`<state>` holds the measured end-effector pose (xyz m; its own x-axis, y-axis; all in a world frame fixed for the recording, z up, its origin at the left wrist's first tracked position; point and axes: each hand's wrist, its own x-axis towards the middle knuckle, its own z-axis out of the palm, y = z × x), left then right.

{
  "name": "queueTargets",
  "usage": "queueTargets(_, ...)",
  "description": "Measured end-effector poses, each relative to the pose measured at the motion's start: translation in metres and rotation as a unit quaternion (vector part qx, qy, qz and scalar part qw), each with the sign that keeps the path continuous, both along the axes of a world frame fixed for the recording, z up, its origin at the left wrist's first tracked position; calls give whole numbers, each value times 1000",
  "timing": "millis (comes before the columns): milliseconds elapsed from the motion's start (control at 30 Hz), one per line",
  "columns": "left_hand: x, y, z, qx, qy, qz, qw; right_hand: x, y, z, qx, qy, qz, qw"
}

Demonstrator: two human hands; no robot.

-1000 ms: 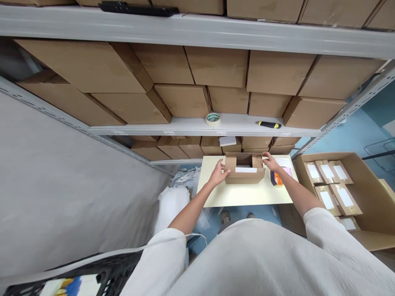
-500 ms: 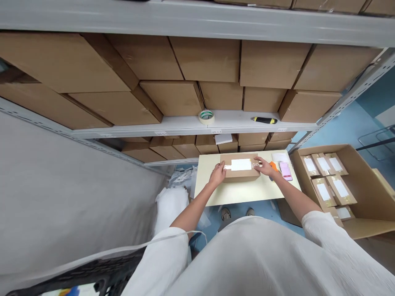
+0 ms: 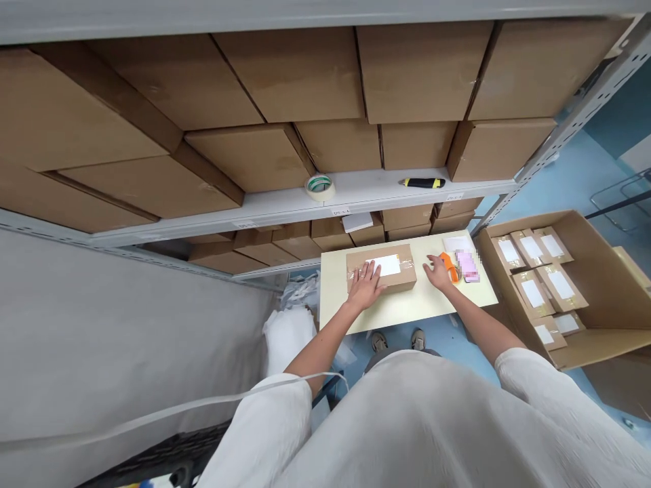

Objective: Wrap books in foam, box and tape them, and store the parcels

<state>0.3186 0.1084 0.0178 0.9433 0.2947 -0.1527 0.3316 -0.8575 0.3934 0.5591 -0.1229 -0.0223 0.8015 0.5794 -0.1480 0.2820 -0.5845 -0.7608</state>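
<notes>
A closed brown carton [image 3: 407, 268] with a white label [image 3: 387, 265] and clear tape lies on the pale yellow table [image 3: 336, 317]. Spread flat on the carton's left part, my left hand [image 3: 365, 288] touches the label's edge. My right hand [image 3: 438, 272] is off the carton, fingers apart and holding nothing, just left of an orange tape dispenser [image 3: 449, 268]. Beside the dispenser lies a pink phone-like item [image 3: 466, 266], partly pixelated, with a white sheet [image 3: 456, 243] behind it.
A large open carton [image 3: 610, 271] at the right holds several labelled boxes. Above the table, a shelf [image 3: 371, 190] bears big cartons, a tape roll [image 3: 320, 188] and a yellow-black cutter [image 3: 423, 183]. White packing material [image 3: 289, 339] lies to the table's left.
My right hand has let go of the carton's right end and moved toward the orange dispenser. My left hand went from gripping the left end to lying flat on top. The view has shifted.
</notes>
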Motion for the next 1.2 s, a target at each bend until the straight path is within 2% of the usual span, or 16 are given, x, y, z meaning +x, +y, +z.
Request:
queueTargets(100,-1,2,1,-27,-13,4,1000,12,-37,-8,-121,-10,-97,988)
queueTargets(233,0,2,1,-38,-17,14,999,23,-63,-22,-199,9,-119,973)
queueTargets(467,-1,0,0,-30,0,12,999,25,-57,-50,-227,51,-109,966)
queueTargets(633,-2,1,0,-29,6,12,999,21,-54,-52,-230,29,-117,966)
queueTargets(767,-1,2,1,-25,9,14,1000,10,-54,-41,-223,-4,-115,968)
queueTargets(933,1,4,2,-32,1,12,999,-10,-54,-16,-219,-6,-95,971)
queueTargets(1000,2,5,2,-29,0,7,1000,-11,-50,-2,-182,-3,-102,978)
queueTargets(1100,3,7,2,-31,-9,6,999,3,-37,26,-99,2,-114,989)
queueTargets(1200,2,7,1,-41,-25,9,999,25,-17,61,8,36,-84,996)
